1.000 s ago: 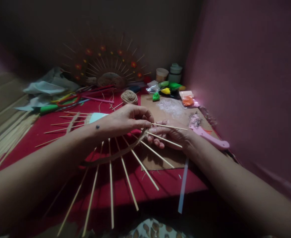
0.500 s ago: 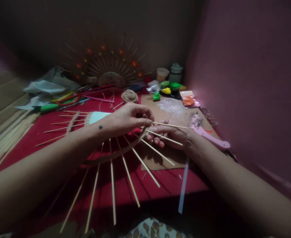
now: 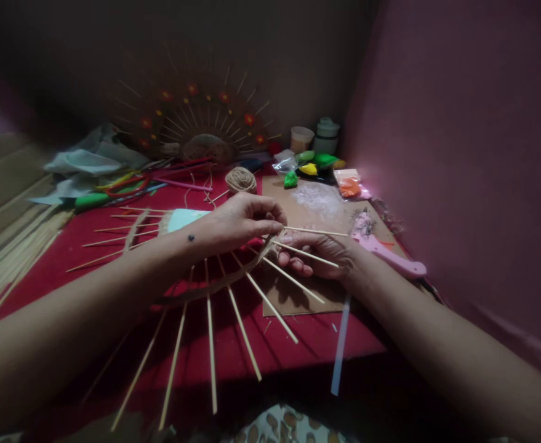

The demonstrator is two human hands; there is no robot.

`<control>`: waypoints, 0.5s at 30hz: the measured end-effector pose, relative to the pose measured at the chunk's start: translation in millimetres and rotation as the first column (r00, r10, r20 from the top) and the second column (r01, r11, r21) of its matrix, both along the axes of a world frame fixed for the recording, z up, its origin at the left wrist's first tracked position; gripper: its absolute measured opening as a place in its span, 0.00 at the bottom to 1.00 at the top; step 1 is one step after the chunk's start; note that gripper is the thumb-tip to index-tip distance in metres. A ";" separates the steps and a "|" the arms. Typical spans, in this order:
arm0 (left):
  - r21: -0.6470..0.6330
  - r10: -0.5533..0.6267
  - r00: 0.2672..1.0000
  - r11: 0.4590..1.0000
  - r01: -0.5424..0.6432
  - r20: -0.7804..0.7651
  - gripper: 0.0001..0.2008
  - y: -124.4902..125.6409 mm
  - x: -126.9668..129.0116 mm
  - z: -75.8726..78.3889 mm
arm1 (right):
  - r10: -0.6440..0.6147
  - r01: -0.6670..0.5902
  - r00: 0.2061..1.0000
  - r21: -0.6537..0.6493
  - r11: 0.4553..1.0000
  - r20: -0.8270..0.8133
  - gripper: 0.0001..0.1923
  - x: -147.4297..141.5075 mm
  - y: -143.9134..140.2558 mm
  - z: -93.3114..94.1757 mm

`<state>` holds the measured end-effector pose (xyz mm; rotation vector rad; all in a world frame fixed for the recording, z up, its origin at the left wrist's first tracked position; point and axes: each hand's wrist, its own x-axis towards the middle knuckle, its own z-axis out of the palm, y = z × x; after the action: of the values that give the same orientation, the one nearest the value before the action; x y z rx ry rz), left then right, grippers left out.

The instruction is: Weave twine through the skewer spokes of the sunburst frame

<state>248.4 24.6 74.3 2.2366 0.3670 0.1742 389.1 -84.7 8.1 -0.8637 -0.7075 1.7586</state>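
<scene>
Two bare hands meet over a half-made fan of bamboo skewers (image 3: 233, 295) that spreads from about 7 o'clock round to 3 o'clock across the red cloth (image 3: 113, 246). Nearest the viewer, the long free ends of the sticks point down toward 6 o'clock, past a patterned fabric at the bottom edge. Their inner ends are bound along a curved band of woven twine (image 3: 215, 283).

Left hand (image 3: 237, 224) comes in from 8 o'clock, its thumb and fingers pinched together at the end of the band, seemingly on the twine, though the dim light hides the exact grip. Right hand (image 3: 319, 252) lies just beside it at 3 o'clock, palm up beneath the last two skewers, fingers curled to cradle them over the cardboard sheet (image 3: 325, 209).

Judged by its look, the piece is very light, and the thin sticks are stiff yet easy to snap or pull loose. It is best held at the bound band, not by the tips.

Farther out, a pink tool (image 3: 385, 249) rests at 2 o'clock, a ball of twine (image 3: 241, 180) at 12, bags of coloured material (image 3: 316, 165) behind it, and a finished flowered fan (image 3: 200, 129) against the wall.
</scene>
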 end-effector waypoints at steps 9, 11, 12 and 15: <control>0.011 -0.006 1.000 1.000 0.006 -0.010 0.09 0.0 -1.0 -2.8 | 0.025 -0.025 1.000 -0.051 0.998 0.008 0.05 2.1 -1.1 -2.2; 0.042 -0.009 1.000 0.999 0.009 -0.005 0.10 0.6 -2.9 -2.2 | 0.023 -0.022 1.000 -0.075 0.997 0.002 0.05 1.9 -1.2 -1.8; 0.070 -0.016 1.000 0.997 0.015 0.008 0.11 0.9 -4.6 -1.5 | 0.018 -0.018 1.000 -0.079 0.997 0.000 0.05 1.8 -1.3 -1.4; 0.202 -0.051 0.998 0.979 0.040 0.048 0.12 2.3 -14.9 2.4 | 0.016 -0.016 1.000 -0.085 0.996 -0.002 0.05 1.5 -1.4 -0.3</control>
<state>233.5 26.9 76.6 2.4324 0.2794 0.2552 390.6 -86.1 7.8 -0.9165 -0.6441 1.8143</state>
